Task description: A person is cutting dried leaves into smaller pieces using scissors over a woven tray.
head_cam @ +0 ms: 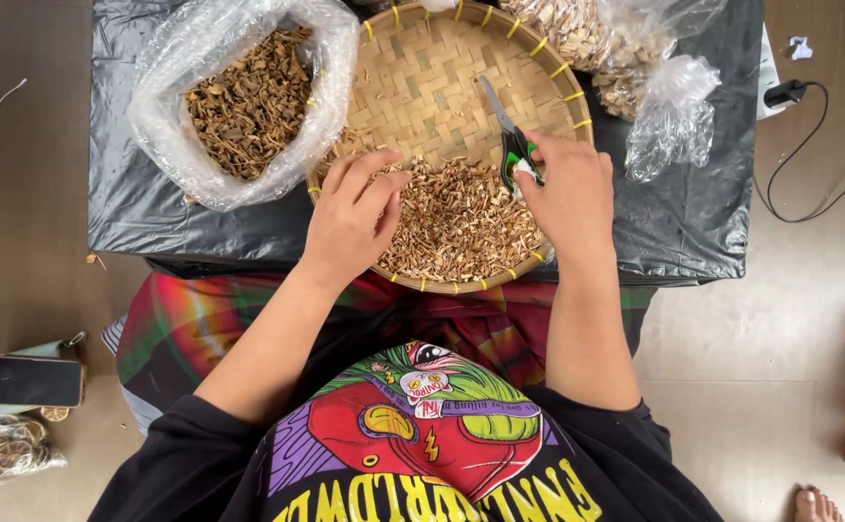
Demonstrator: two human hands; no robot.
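Scissors (511, 145) (green-handled, perhaps shut) gripped over pale-brown chips (456, 227)

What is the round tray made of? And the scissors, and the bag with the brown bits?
The round tray looks like woven bamboo or cane strips, matte tan, its rim bound with yellow ties. The scissors in the right hand seem to have grey metal blades and black-and-green, probably plastic, handles. The bag looks like thin clear plastic: shiny, crinkled and see-through.
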